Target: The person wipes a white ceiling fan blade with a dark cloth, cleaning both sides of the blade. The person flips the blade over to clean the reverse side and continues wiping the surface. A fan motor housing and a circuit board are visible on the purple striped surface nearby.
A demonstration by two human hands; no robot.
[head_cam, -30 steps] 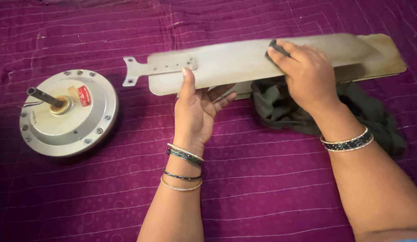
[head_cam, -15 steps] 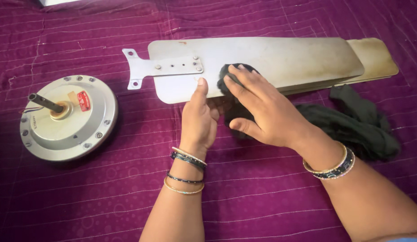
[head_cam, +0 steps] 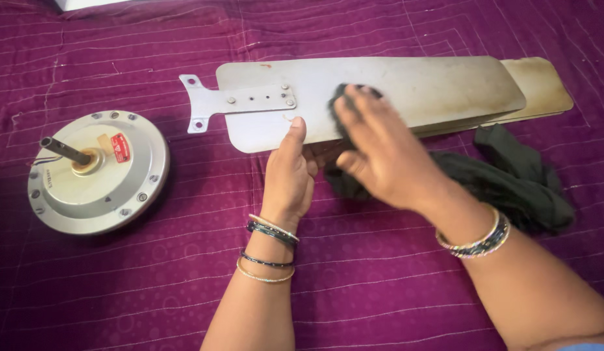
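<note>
A long grey fan blade [head_cam: 406,84] with a bolted metal bracket [head_cam: 243,103] lies across the purple quilt, stacked on a second, stained blade [head_cam: 542,88]. My left hand [head_cam: 290,175] grips the top blade's near edge, thumb on top, just right of the bracket. My right hand [head_cam: 380,153] presses a dark cloth [head_cam: 344,97] onto the blade's middle. The rest of that dark cloth [head_cam: 510,182] trails off the blade onto the quilt at the right.
A round grey fan motor [head_cam: 97,170] with a short shaft and a red sticker sits on the quilt at the left. The purple quilt [head_cam: 120,292] covers the whole surface. A white edge shows at the top left corner.
My right hand has slid the cloth leftward along the blade, from its right part to the middle. The left hand keeps its hold on the near edge.
</note>
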